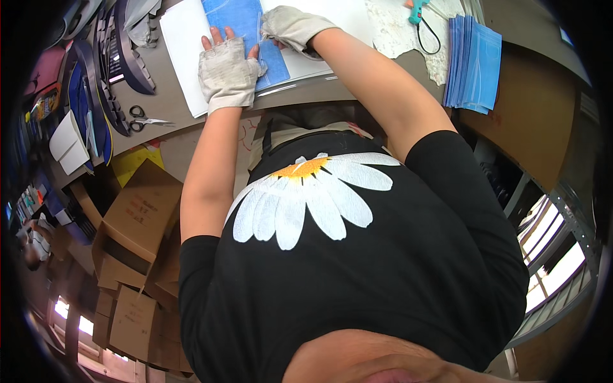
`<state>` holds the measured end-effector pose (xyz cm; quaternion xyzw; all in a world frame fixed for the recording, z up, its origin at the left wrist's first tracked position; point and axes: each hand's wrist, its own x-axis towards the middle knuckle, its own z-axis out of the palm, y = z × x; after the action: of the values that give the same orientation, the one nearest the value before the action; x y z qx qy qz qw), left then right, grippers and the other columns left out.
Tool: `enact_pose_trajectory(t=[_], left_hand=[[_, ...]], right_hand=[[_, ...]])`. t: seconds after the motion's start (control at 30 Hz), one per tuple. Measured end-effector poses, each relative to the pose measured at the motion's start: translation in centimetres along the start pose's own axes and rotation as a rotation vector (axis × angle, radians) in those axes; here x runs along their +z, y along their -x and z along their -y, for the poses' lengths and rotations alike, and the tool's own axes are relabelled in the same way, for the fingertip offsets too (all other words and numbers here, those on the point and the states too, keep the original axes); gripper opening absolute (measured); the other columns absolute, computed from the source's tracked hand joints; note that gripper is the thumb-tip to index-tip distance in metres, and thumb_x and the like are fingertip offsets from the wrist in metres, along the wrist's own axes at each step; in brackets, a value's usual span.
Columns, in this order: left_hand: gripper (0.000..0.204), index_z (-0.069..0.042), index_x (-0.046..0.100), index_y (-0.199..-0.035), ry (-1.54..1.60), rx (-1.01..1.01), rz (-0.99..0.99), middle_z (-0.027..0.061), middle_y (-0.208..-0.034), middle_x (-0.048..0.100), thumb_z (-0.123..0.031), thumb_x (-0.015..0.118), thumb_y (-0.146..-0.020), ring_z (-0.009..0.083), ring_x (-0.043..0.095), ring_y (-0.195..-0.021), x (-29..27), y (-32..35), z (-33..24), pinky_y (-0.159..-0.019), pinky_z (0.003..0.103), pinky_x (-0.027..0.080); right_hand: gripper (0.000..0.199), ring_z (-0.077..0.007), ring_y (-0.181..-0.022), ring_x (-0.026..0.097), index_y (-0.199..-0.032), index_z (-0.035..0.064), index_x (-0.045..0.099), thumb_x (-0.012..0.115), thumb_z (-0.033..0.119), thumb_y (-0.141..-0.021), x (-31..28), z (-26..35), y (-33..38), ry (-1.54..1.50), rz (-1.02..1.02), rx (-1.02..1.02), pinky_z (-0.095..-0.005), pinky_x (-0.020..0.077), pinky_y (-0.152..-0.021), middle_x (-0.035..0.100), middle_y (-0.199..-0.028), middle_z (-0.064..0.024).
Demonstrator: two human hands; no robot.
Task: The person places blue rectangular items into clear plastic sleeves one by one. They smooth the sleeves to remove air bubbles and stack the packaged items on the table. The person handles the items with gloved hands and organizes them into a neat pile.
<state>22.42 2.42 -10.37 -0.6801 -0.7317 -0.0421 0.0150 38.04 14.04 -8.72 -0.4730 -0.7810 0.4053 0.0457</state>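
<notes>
A blue sheet [274, 66] with fine pale lines lies on white sheets [181, 54] at the table's near edge. My left hand [228, 71], in a light fingerless work glove, rests flat on the blue sheet's left side with its fingers spread. At the sheet's right edge is my right hand [295, 29], gloved the same way. Its fingers curl down and inward; the glove hides most of them, and whatever they may pinch does not show.
Right of the hands, a teal glue gun [417, 11] with a black cord lies on a crusted white sheet [399, 35]. A stack of blue sheets [472, 64] stands beyond it. Scissors [145, 120] and dark curved pieces [131, 54] lie left. Cardboard boxes [137, 220] stand below.
</notes>
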Motion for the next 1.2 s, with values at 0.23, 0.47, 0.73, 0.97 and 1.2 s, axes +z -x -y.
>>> enact_pose_trajectory(t=[0.23, 0.47, 0.73, 0.97, 1.2], left_hand=[[0.077, -0.004, 0.049, -0.143, -0.025, 0.079, -0.021, 0.0285, -0.149, 0.041, -0.053, 0.065, -0.086, 0.0467, 0.036, -0.140, 0.1, 0.3, 0.1, -0.112, 0.051, 0.035], [0.078, -0.003, 0.047, -0.144, -0.012, 0.075, 0.032, 0.0284, -0.150, 0.040, -0.052, 0.064, -0.087, 0.0462, 0.035, -0.141, -0.3, 0.0, -0.2, -0.113, 0.050, 0.033], [0.069, 0.001, 0.047, -0.143, 0.016, 0.061, 0.053, 0.0303, -0.150, 0.039, -0.038, 0.060, -0.088, 0.0470, 0.033, -0.142, 0.1, -0.1, 0.3, -0.114, 0.052, 0.031], [0.067, 0.005, 0.044, -0.143, 0.078, 0.106, 0.057, 0.0286, -0.153, 0.035, -0.029, 0.057, -0.088, 0.0458, 0.028, -0.145, 1.2, 0.0, 1.9, -0.114, 0.056, 0.029], [0.065, -0.004, 0.036, -0.151, 0.127, -0.033, -0.012, 0.0168, -0.160, 0.028, -0.039, 0.049, -0.098, 0.0379, 0.025, -0.148, 3.4, -6.4, 3.7, -0.113, 0.057, 0.028]], right_hand=[[0.033, -0.0303, -0.074, 0.064, -0.099, 0.0031, 0.070, 0.060, 0.033, -0.091, -0.1, -0.7, -0.6, -0.011, 0.133, 0.012, -0.0415, 0.0509, -0.069, 0.067, -0.084, -0.0160], [0.029, -0.0294, -0.064, 0.066, -0.094, 0.0031, 0.071, 0.060, 0.030, -0.091, 0.1, -1.1, -1.3, 0.332, 0.254, -0.199, -0.0416, 0.0533, -0.062, 0.068, -0.074, -0.0141], [0.047, -0.0288, -0.130, 0.053, -0.134, 0.0080, 0.059, 0.053, 0.032, -0.093, 1.1, 3.1, 4.2, 0.569, -0.290, -0.253, -0.0449, 0.0422, -0.107, 0.059, -0.137, -0.0153], [0.059, -0.0240, -0.144, 0.037, -0.144, 0.0089, 0.048, 0.047, 0.043, -0.097, 5.1, 2.0, 4.2, 0.578, -0.206, -0.231, -0.0559, 0.0277, -0.115, 0.042, -0.154, -0.0109], [0.063, -0.0284, -0.144, 0.036, -0.142, 0.0057, 0.047, 0.057, 0.042, -0.092, 4.2, 3.5, 4.0, 0.654, -0.096, -0.210, -0.0565, 0.0283, -0.114, 0.041, -0.153, -0.0154]])
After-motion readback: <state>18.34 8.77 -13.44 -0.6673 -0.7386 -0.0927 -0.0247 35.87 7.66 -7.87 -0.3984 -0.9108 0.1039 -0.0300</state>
